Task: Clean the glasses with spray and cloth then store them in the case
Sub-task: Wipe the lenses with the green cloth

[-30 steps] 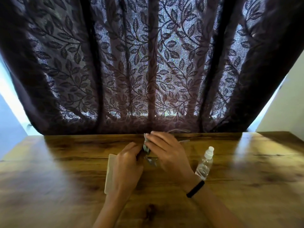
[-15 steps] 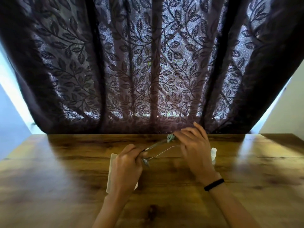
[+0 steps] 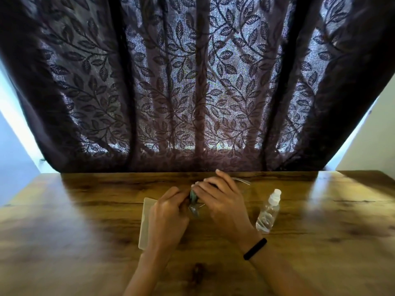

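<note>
The brown wooden desk (image 3: pixel 89 221) has a smooth, grained, glossy top that catches glare toward its left and right edges. The small clear plastic spray bottle (image 3: pixel 266 214) with its white cap looks shiny. The pale flat rectangular case (image 3: pixel 145 223) looks frosted and matt. The dark leaf-patterned curtain (image 3: pixel 196 86) behind the far edge is thin woven cloth.

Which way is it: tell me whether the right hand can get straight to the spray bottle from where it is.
Probably yes. The spray bottle stands upright on bare table just to the right of the right hand, with nothing between them. But that hand is busy pressing the cloth on the glasses.
</note>
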`<state>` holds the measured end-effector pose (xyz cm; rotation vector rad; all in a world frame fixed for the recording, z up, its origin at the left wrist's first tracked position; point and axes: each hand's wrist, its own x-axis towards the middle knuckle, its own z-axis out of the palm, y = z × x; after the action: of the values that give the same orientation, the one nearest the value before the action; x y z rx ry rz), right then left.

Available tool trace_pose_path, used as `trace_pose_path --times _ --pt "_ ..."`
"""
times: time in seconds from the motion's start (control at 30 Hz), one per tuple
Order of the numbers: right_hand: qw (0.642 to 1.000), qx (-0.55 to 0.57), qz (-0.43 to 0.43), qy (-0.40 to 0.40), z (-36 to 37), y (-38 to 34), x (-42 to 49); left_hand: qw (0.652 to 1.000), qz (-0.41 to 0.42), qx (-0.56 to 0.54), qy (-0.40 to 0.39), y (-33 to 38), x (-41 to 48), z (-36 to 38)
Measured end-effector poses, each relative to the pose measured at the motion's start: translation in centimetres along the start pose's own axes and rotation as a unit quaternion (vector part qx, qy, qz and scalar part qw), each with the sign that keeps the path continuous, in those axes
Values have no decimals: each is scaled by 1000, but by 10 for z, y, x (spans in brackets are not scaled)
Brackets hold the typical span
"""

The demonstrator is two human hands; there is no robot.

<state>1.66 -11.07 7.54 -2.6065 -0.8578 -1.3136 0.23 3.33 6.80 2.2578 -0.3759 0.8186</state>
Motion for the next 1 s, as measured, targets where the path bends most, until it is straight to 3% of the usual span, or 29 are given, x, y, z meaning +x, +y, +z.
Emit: trace_pose_path --times 0.13,0.33,0.53,0.73,0.8,0.9,1.0 --pt "999 -7 26 26 -3 7 -2 1000 7 -2 1 2 0 -1" --pt "985 35 159 49 -16 34 -5 999 -8 -16 37 -8 2 -3" --pt "936 170 301 60 -14 32 -12 998 -17 -12 60 -9 8 -4" --pt "890 213 390 102 -4 33 -29 995 -47 6 88 -15 10 -11" --pt "887 217 403 67 2 34 -42 993 -59 -1 102 -17 12 -15" --pt "899 165 402 -58 14 31 -65 992 -60 -21 113 -15 13 -16" --pt "881 152 416 -166 27 31 -84 987 -76 -56 127 -13 11 -13"
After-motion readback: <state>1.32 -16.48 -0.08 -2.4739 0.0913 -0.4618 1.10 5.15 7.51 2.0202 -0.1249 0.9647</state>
